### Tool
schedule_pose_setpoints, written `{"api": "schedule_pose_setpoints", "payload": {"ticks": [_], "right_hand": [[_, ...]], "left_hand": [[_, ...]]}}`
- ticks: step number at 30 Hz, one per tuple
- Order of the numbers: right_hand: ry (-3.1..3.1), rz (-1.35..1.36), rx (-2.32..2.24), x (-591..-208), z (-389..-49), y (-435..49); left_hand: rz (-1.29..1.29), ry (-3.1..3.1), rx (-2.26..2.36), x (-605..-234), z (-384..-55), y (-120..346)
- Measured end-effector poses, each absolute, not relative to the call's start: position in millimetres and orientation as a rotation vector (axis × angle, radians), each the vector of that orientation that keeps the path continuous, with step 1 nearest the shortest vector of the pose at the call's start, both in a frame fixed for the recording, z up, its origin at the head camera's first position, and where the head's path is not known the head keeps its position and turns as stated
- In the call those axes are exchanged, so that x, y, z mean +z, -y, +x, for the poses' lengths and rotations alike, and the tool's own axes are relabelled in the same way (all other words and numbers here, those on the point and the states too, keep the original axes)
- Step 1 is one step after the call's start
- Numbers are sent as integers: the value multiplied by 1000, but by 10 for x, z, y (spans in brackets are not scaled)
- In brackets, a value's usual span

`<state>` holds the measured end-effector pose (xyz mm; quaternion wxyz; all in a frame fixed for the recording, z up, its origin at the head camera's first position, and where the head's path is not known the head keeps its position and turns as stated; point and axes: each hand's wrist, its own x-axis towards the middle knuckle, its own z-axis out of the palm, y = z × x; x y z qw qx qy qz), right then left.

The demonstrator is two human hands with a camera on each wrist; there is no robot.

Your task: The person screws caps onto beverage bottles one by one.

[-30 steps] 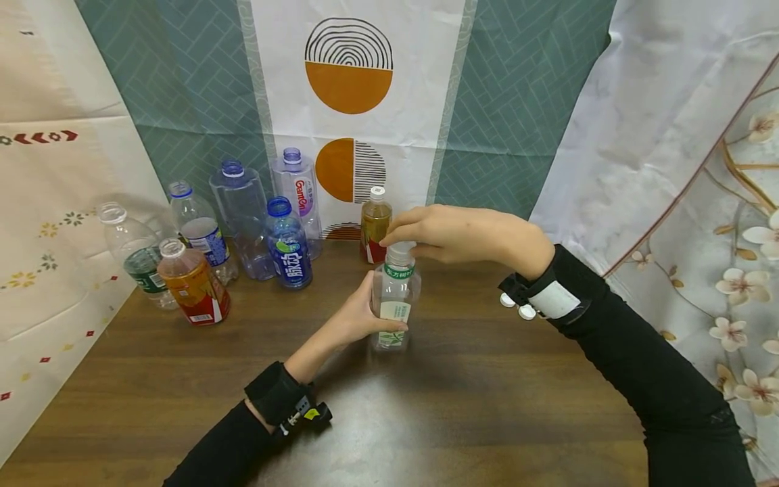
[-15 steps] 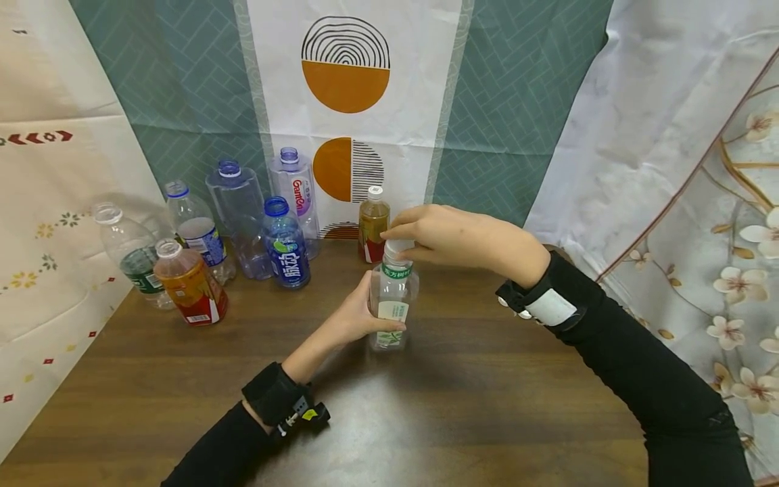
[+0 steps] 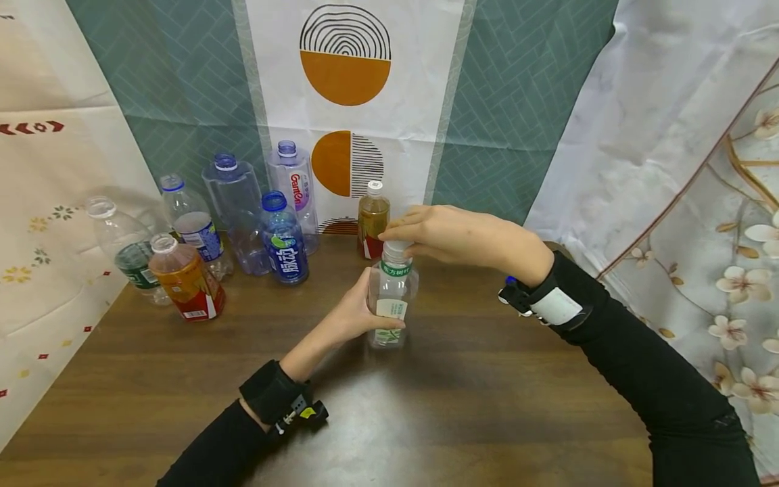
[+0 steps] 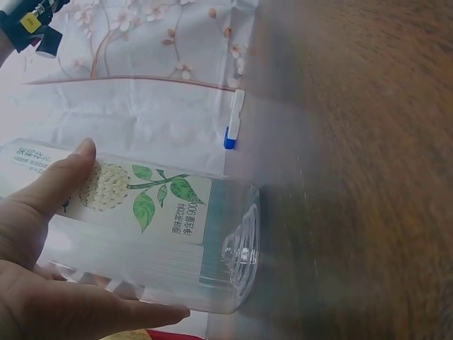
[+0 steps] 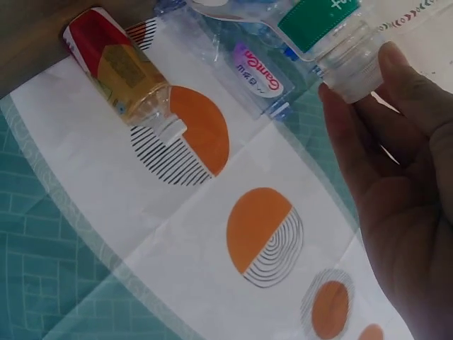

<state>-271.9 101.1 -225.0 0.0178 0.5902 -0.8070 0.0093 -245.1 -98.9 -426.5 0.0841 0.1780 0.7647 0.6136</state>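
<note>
A clear plastic bottle [image 3: 391,289] with a green neck band and a pale label stands upright on the wooden table. My left hand [image 3: 353,314] grips its body, thumb across the label; the left wrist view shows that hand [image 4: 64,234] along the side of the bottle [image 4: 163,212]. My right hand [image 3: 465,237] pinches the whitish top [image 5: 357,74] of the bottle between thumb and fingertips. From the right wrist, the thumb and a finger of this hand [image 5: 400,127] lie on either side of that top. Whether it is a cap or bare neck is hard to tell.
Several bottles stand at the back left, among them a blue-necked one [image 3: 285,243] and an orange-labelled one [image 3: 187,281]. Behind the held bottle is a small amber bottle [image 3: 373,223] with a white cap. White and blue caps [image 4: 236,120] lie by the right-hand cloth.
The head view has shifted slightly, and a blue cap now shows beside my right wrist. Both hands keep their places on the bottle, with little visible movement.
</note>
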Motion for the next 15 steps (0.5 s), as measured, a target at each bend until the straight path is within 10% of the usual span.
{"api": "schedule_pose_setpoints", "payload": {"ticks": [15], "right_hand": [[2459, 1739, 359, -2464, -2689, -1141]], "left_hand": [[546, -2317, 1800, -4263, -2435, 997]]}}
